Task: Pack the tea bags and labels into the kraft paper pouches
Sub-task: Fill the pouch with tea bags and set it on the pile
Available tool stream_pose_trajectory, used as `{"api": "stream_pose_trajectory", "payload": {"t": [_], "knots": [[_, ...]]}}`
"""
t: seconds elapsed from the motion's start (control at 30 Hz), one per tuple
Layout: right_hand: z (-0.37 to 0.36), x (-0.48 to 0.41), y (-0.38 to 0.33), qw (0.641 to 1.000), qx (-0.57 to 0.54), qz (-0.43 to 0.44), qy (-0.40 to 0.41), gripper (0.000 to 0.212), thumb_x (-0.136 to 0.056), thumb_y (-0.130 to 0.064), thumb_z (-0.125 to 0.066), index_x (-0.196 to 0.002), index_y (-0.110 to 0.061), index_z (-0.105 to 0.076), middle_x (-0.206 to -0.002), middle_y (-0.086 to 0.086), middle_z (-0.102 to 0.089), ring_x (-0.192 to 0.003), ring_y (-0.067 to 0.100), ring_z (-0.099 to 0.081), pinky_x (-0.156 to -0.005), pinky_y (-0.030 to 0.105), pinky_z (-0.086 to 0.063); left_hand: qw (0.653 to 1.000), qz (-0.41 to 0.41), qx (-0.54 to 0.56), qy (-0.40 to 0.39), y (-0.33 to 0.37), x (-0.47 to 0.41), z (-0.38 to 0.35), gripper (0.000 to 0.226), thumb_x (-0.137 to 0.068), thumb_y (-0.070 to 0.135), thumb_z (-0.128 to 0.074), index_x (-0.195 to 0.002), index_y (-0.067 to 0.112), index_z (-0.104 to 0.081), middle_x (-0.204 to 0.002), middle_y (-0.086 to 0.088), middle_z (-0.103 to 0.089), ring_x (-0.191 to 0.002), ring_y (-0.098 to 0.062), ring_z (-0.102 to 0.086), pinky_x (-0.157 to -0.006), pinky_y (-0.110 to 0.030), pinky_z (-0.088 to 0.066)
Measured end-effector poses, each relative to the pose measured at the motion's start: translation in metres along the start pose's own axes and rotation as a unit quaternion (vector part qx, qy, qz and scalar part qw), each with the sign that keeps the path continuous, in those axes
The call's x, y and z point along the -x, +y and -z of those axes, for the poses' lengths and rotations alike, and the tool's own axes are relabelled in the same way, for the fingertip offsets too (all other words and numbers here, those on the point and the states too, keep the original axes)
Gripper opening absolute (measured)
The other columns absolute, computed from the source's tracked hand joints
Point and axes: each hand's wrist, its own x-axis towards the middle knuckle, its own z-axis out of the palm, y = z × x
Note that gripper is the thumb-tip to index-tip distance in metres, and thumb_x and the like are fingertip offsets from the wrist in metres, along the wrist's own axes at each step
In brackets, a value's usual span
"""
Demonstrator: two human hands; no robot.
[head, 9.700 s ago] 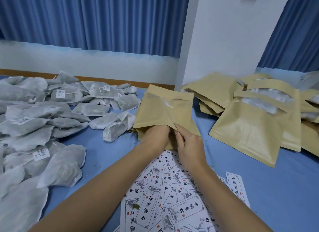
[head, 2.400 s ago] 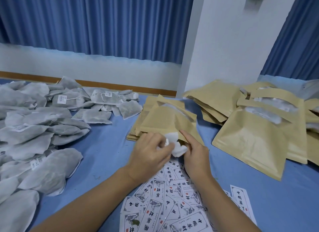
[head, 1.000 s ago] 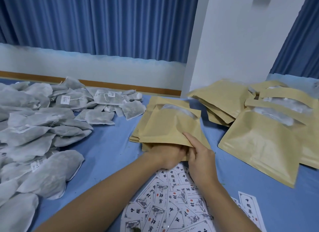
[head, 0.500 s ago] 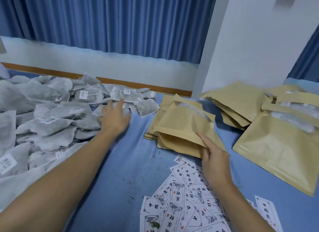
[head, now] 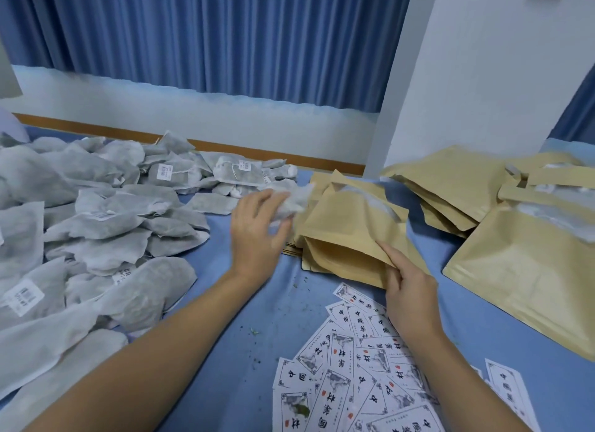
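Beside the tan kraft paper pouch (head: 347, 225), your left hand (head: 257, 229) is clutching a crumpled white mesh tea bag (head: 294, 201); your right hand (head: 409, 291) is pinching its mouth open; slackening probably means snagging.

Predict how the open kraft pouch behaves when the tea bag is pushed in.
Likely to slide: the kraft pouch lies atop a loose stack, held only by the right hand pinching its lip. Probably semi-stiff, since its mouth bows open. The tea bag in the left hand looks soft.

Matt kraft paper pouch (head: 351, 235); gauzy fabric tea bags (head: 106, 219); printed paper labels (head: 351, 377); blue cloth tabletop (head: 257, 309).
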Motion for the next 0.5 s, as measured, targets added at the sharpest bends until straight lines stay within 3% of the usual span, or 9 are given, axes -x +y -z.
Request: {"api": "stream_pose_trajectory", "payload": {"t": [0.1,0.17,0.23,0.3,0.4,0.47,0.5], "knots": [[0.001,-0.001,-0.001,1.000,-0.001,0.004,-0.003,0.058,-0.095,0.005,-0.047,-0.131,-0.038,-0.065,-0.061,0.004,-0.052,-0.057,0.014,-0.041,-0.055,0.015,-0.038,0.984,-0.175,0.039,0.011,0.032,0.010,-0.001,0.036,-0.083,0.030,-0.078,-0.115,0.017,-0.069,-0.114,-0.010,-0.056,-0.102,-0.033,-0.058,-0.087,-0.043,-0.045],[0.002,-0.001,0.000,1.000,-0.006,0.000,-0.006,0.061,-0.094,0.007,-0.046,-0.130,-0.039,-0.064,-0.071,0.008,-0.063,-0.063,0.016,-0.049,-0.061,0.019,-0.043,0.958,-0.279,0.058,-0.042,0.051,0.022,-0.004,0.039,-0.077,0.032,-0.085,-0.110,0.014,-0.072,-0.109,-0.011,-0.057,-0.094,-0.033,-0.060,-0.082,-0.041,-0.047],[0.003,0.000,-0.001,1.000,-0.026,-0.005,0.006,0.061,-0.094,0.006,-0.046,-0.130,-0.039,-0.065,-0.074,0.008,-0.064,-0.067,0.022,-0.052,-0.066,0.030,-0.047,0.927,-0.349,0.049,-0.128,0.063,0.032,-0.009,0.032,-0.085,0.031,-0.079,-0.105,0.007,-0.074,-0.102,-0.014,-0.062,-0.087,-0.032,-0.060,-0.076,-0.038,-0.047],[0.005,0.001,-0.002,0.999,-0.041,0.002,0.027,0.054,-0.097,0.003,-0.047,-0.131,-0.035,-0.065,-0.084,0.005,-0.068,-0.073,0.017,-0.056,-0.068,0.032,-0.048,0.920,-0.330,-0.001,-0.212,0.069,0.036,-0.019,0.024,-0.090,0.019,-0.071,-0.109,0.004,-0.071,-0.102,-0.014,-0.065,-0.087,-0.031,-0.061,-0.075,-0.039,-0.049],[0.008,0.000,-0.004,0.999,-0.043,0.008,0.022,0.055,-0.098,0.002,-0.047,-0.134,-0.036,-0.064,-0.083,-0.010,-0.066,-0.070,0.002,-0.056,-0.064,0.013,-0.041,0.918,-0.150,-0.120,-0.348,0.080,0.035,-0.034,0.028,-0.091,0.008,-0.060,-0.118,0.010,-0.062,-0.112,-0.011,-0.063,-0.100,-0.033,-0.060,-0.081,-0.037,-0.042],[0.009,0.001,-0.006,0.999,-0.035,0.013,0.008,0.059,-0.095,0.004,-0.046,-0.134,-0.038,-0.063,-0.075,-0.011,-0.062,-0.065,0.003,-0.052,-0.061,0.011,-0.038,0.883,-0.093,-0.165,-0.430,0.086,0.028,-0.052,0.025,-0.095,0.011,-0.052,-0.118,0.013,-0.061,-0.117,-0.013,-0.063,-0.109,-0.034,-0.059,-0.085,-0.037,-0.042],[0.009,0.002,-0.008,0.999,-0.033,0.020,0.006,0.061,-0.094,0.005,-0.045,-0.134,-0.037,-0.063,-0.075,-0.010,-0.062,-0.065,0.004,-0.052,-0.062,0.012,-0.038,0.864,-0.105,-0.180,-0.459,0.089,0.024,-0.065,0.026,-0.098,0.015,-0.049,-0.122,0.014,-0.061,-0.123,-0.012,-0.062,-0.115,-0.033,-0.058,-0.091,-0.037,-0.043]]}}
